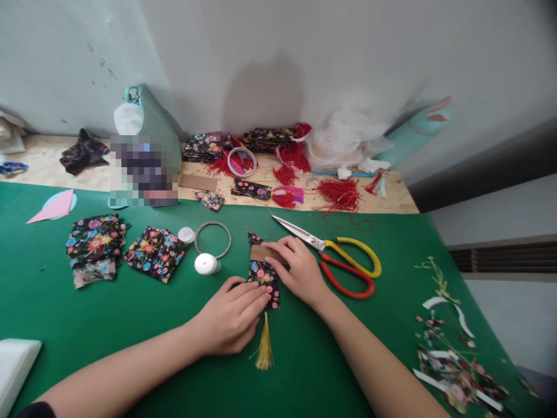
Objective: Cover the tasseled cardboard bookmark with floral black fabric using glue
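Note:
A piece of black floral fabric (260, 271) lies on the green table top, with a yellow tassel (264, 348) at its near end. My left hand (235, 313) rests on the near part of the fabric, its fingers stretched out flat. Between the thumb and fingers of my right hand (298, 268) is a brown cardboard strip (259, 253), set across the fabric. Part of the strip is hidden under those fingers. Just right of my right hand lie large scissors (324, 247) with one red and one yellow handle.
Left of my hands are a white-capped bottle (205, 264), a bangle-like ring (228, 238), a round white lid (186, 234) and floral fabric stacks (154, 255). Red tassels (337, 194) and a teal bag (161, 128) stand along the wall. Fabric scraps (456, 371) lie at right.

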